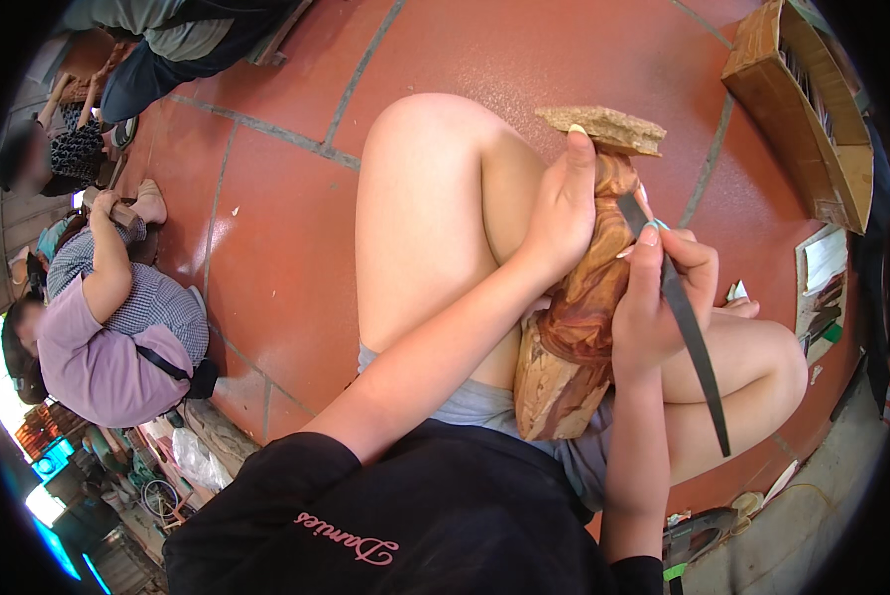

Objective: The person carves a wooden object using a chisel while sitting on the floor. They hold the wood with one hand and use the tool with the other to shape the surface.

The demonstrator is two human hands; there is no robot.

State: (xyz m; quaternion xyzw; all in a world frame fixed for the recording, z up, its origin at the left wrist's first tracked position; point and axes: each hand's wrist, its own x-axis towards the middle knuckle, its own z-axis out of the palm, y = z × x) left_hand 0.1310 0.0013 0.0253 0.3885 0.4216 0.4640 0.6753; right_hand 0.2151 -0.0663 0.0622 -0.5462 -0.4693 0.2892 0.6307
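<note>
A wooden carving (586, 302) rests on my lap, tilted away from me. Its middle is smooth with swirling reddish-brown grain, while the near end is a pale squared block and the far end a rough, flat slab. My left hand (564, 213) is wrapped around its upper part, thumb pointing up along the side near the slab. In my right hand (668, 288) is a flat dark metal file (698, 357), pinched between thumb and fingers. The file's far end lies against the carving's right side just below the slab; its narrow end points back toward me.
An open cardboard box (762, 69) stands on the red tiled floor (445, 50) at the far right. Nearer is a shallow tray (820, 283) of small items. At the left a person in a lilac top (108, 357) sits low, with other people beyond.
</note>
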